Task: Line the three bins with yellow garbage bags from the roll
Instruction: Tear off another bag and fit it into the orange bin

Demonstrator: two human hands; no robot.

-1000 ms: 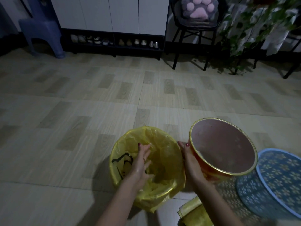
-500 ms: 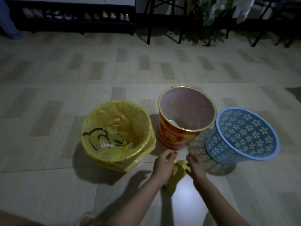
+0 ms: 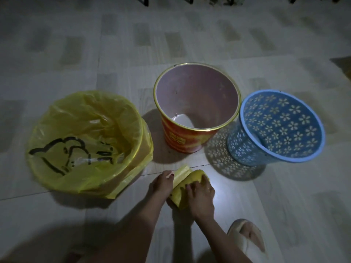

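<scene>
Now both hands are down on the roll (image 3: pixel 187 184), where half a second ago they were only pinching at it: the right hand (image 3: pixel 200 194) lies closed over its top, the left hand (image 3: pixel 161 185) grips its loose end. Yellow and crumpled, the roll lies on the floor (image 3: pixel 284 215) just before the red bin (image 3: pixel 182 138). That bin and the blue bin (image 3: pixel 245 149) are bare; the left bin (image 3: pixel 131 168) wears a yellow bag (image 3: pixel 83 133).

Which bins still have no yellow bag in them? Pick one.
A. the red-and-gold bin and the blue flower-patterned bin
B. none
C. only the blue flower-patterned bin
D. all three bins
A: the red-and-gold bin and the blue flower-patterned bin show bare insides, while the left bin is lined with a yellow bag.
</scene>
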